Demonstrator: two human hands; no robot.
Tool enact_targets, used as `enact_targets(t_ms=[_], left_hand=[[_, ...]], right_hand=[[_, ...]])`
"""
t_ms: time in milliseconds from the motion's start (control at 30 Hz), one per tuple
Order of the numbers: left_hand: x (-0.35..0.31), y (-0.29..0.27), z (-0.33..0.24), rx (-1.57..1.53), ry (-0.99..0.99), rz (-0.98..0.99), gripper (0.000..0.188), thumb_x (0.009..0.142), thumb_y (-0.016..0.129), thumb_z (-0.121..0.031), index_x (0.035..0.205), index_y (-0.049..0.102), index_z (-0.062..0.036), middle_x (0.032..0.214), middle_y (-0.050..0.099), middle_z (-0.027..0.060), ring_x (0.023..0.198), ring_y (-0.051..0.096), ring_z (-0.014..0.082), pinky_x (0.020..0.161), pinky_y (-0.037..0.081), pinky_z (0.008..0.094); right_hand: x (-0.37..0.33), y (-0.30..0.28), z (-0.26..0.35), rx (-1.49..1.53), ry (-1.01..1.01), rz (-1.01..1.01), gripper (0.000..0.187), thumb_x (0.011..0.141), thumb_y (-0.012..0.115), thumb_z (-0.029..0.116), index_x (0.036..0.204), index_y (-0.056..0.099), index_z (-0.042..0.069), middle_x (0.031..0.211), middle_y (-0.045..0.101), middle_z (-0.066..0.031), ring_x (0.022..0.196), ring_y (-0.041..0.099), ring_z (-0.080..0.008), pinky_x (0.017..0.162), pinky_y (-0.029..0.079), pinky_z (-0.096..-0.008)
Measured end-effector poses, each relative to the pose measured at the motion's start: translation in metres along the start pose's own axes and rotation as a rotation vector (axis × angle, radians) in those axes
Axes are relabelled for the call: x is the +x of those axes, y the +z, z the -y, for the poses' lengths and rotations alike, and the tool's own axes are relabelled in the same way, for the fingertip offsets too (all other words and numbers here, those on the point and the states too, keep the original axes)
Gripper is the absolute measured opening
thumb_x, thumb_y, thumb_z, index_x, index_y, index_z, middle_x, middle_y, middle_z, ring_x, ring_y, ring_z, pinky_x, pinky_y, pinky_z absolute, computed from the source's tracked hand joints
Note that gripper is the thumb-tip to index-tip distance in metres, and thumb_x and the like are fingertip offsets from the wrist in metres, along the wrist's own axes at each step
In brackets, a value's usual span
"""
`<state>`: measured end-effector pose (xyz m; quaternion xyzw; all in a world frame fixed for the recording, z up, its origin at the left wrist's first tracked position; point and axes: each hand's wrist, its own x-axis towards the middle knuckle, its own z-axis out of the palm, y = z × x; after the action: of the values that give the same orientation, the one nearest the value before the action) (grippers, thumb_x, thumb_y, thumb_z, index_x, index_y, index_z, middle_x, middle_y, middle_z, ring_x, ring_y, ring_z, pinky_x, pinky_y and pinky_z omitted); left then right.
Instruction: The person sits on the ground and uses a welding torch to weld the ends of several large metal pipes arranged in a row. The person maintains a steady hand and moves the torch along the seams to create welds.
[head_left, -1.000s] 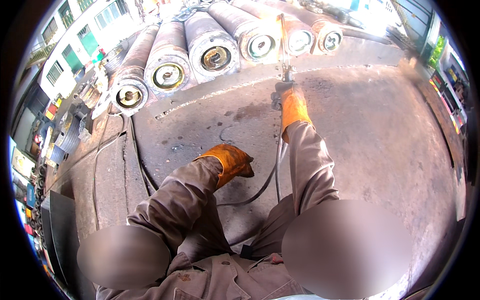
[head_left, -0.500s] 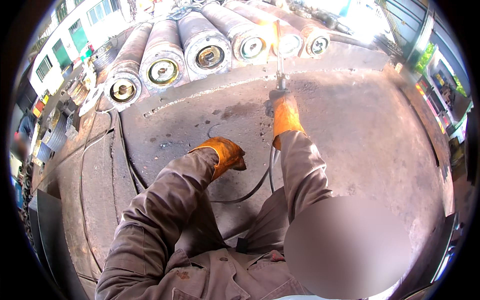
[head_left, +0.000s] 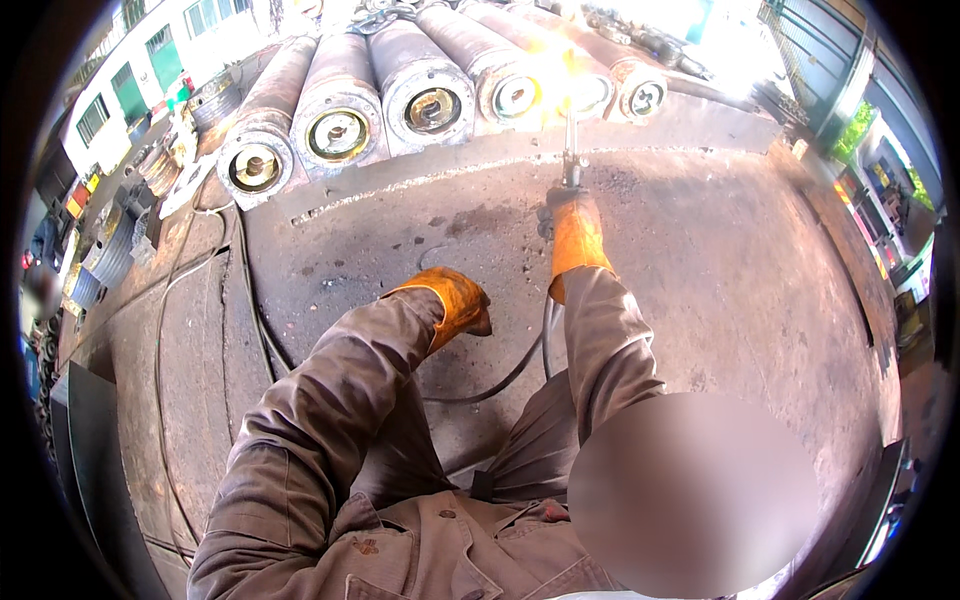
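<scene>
My right hand (head_left: 577, 232), in an orange leather glove, is wrapped round a gas torch (head_left: 572, 165) that points away from me. Its bright yellow-orange flame (head_left: 568, 70) reaches the end of one of the rusty steel cylinders (head_left: 594, 90) and partly hides it. A dark hose (head_left: 547, 335) hangs beneath the right glove and loops back between my legs. My left hand (head_left: 460, 303), gloved alike, hovers or rests over my left knee; which of the two I cannot tell. Its fingers curl downward, closed, with nothing visible in them.
Several more thick cylinders (head_left: 340, 85) lie side by side at the back, round ends facing me. A raised plate strip (head_left: 420, 165) runs before them on the rusty metal surface (head_left: 740, 290). Hoses (head_left: 248, 285) trail along the left; metal coils (head_left: 110, 250) stand at far left.
The flame has spread from a narrow tall streak to a wider, brighter plume. The cylinders sit slightly farther right in view. Both hands have hardly moved.
</scene>
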<state>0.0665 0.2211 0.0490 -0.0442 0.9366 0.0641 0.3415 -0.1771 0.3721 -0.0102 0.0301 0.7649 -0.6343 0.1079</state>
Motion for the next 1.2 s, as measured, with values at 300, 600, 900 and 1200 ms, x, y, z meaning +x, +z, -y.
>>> enact_targets(t_ms=[300,600,900,1200], left_hand=[[0.014,0.010,0.011,0.005,0.013,-0.023,0.076,0.100,0.078,-0.054,0.169,0.072,-0.0230,0.157,0.080,0.0159,0.143,0.076,0.0421,0.118,0.059,0.0505],[0.024,0.005,0.007,-0.001,0.064,-0.072,0.077,0.102,0.081,-0.059,0.169,0.072,-0.0222,0.160,0.080,0.0128,0.146,0.076,0.0392,0.124,0.058,0.0484],[0.027,0.010,0.024,-0.115,0.115,-0.153,0.064,0.110,0.081,-0.057,0.159,0.078,-0.0170,0.151,0.085,0.0105,0.139,0.080,0.0359,0.117,0.060,0.0488],[0.020,0.017,0.032,-0.291,0.180,-0.237,0.055,0.111,0.084,-0.050,0.149,0.084,-0.0103,0.145,0.087,0.0131,0.132,0.081,0.0334,0.115,0.060,0.0461]], right_hand=[[-0.011,0.013,0.024,-0.322,0.124,-0.052,0.042,0.112,0.067,0.036,0.119,0.089,0.001,0.089,0.083,-0.0111,0.077,0.081,-0.0262,0.068,0.058,-0.0439],[-0.009,-0.009,0.004,-0.111,0.049,0.045,0.028,0.115,0.063,0.024,0.126,0.080,0.005,0.077,0.075,-0.0057,0.062,0.074,-0.0230,0.055,0.052,-0.0430],[-0.003,-0.006,0.011,-0.212,0.218,-0.056,0.022,0.116,0.063,0.022,0.123,0.078,0.007,0.077,0.074,-0.0041,0.062,0.072,-0.0201,0.055,0.053,-0.0417],[-0.013,-0.007,0.018,-0.096,0.178,-0.018,0.028,0.117,0.061,0.020,0.131,0.075,0.000,0.080,0.077,-0.0092,0.059,0.071,-0.0208,0.051,0.053,-0.0405]])
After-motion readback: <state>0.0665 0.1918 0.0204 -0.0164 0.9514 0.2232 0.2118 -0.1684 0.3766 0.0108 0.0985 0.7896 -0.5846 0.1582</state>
